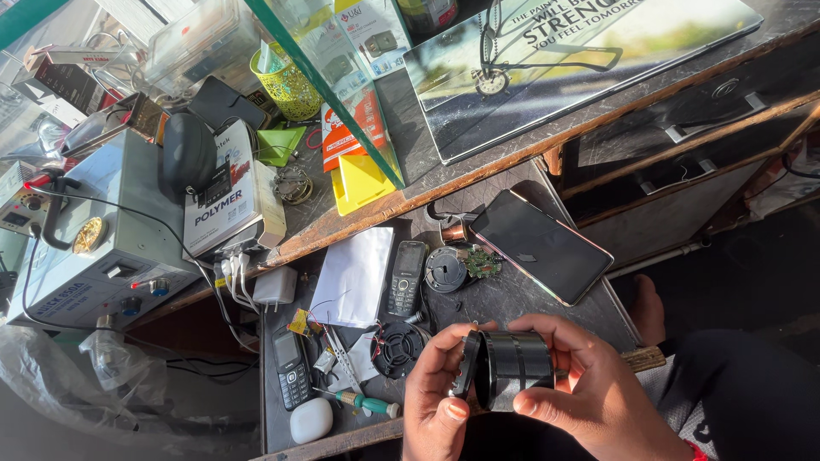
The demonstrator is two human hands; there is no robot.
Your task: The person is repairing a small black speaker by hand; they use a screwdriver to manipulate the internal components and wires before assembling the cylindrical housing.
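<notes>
My right hand [589,393] has its grip wrapped around a black cylinder [517,365], thumb along the near side and fingers curled over the far side, so the tube lies on its side between them, above the near edge of the desk [512,299]. My left hand [436,397] pinches a black round cap [465,365] at the cylinder's open left end, thumb below and fingertips above; the cap is tilted against the rim, touching it but not seated flat. Both pieces sit between my two hands, right in front of me.

The cylinder is matte black with shallow rings running around its body, and light catches its upper side. The cap is the same black, thin, seen nearly edge-on.

Just beyond my left hand lies a round black speaker grille [397,348] with thin red wires. Beside it a green-handled screwdriver [363,401] and tweezers [342,358] rest on the desk, with a white earbud case [310,420] nearer the edge. A small black keypad phone [292,369] lies to the left, and a second keypad phone [407,278] lies farther up beside a white paper sheet [352,277]. A round black part with a small green circuit board [465,266] sits near a large dark smartphone [540,246], which lies face up and well apart from my hands. A white charger [275,286] sits at the desk's far left.
</notes>
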